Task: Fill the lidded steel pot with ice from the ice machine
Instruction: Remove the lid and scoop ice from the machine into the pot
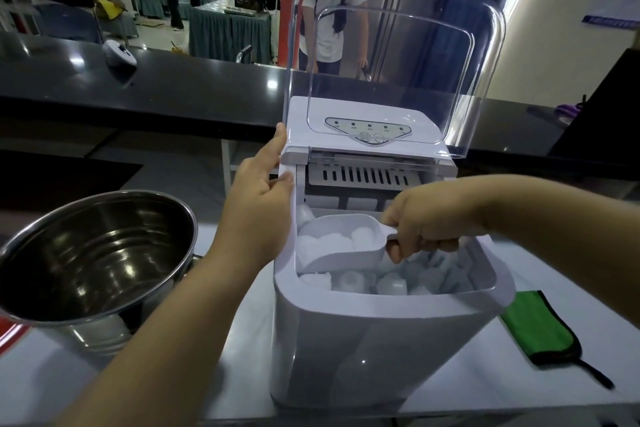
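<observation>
A white ice machine [381, 340] stands at the near middle of the pale table [485, 388], its clear lid [394, 55] raised upright. To its left sits the steel pot [93, 256], open and holding no ice (no pot lid shows). The left hand [261, 180] holds the machine's left upper edge beside the lid, thumb curled round it. The right hand [426, 222] grips the handle of a white scoop [343, 241] loaded with ice [391, 282] inside the bin. A green cloth [540, 329] lies right.
</observation>
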{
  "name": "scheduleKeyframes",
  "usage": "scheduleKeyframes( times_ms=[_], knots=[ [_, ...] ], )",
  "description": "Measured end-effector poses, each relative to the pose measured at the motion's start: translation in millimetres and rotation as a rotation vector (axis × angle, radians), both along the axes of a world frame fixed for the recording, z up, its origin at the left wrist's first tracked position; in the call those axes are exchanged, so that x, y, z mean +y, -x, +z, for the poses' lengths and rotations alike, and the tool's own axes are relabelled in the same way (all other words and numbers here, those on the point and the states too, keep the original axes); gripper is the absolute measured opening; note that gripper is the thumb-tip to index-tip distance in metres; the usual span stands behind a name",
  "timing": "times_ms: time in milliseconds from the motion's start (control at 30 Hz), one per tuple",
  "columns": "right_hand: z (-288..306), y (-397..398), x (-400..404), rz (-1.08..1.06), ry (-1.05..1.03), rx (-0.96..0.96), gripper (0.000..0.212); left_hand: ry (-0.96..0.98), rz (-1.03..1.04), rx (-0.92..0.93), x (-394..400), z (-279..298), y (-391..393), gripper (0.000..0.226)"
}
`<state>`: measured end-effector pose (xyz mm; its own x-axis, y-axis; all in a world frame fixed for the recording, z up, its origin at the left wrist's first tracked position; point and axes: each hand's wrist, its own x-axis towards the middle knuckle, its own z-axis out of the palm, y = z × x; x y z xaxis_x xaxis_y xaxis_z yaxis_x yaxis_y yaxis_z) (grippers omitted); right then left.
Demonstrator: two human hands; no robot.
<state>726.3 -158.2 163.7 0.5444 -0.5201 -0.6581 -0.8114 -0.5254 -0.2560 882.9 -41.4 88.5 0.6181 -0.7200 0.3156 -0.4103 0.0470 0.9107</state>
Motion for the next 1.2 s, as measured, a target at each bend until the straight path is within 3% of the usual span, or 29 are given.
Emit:
scheduleKeyframes(
  times_ms=[167,433,833,1067,1200],
  knots=[
    [-9.9,4.0,5.0,-0.029,0.063,-0.115,0.021,0.002,0.0,0.006,1.0,1.0,0.9,0.051],
    [-5.1,19.2,8.1,-0.147,-0.046,-0.25,0.034,0.018,-0.019,0.011,6.1,6.5,-0.8,0.048],
    [-1.3,38.4,5.6,-0.174,-0.06,-0.293,0.032,0.04,-0.007,0.022,12.2,17.6,0.7,0.043],
    [-15.1,22.7,16.8,-0.099,-0.039,-0.265,0.02,0.01,0.037,-0.004,11.4,15.5,4.8,0.043],
    [-13.0,27.7,11.9,-0.169,-0.136,-0.333,0.029,0.023,0.031,0.02,12.5,14.2,4.3,0.041]
  ],
)
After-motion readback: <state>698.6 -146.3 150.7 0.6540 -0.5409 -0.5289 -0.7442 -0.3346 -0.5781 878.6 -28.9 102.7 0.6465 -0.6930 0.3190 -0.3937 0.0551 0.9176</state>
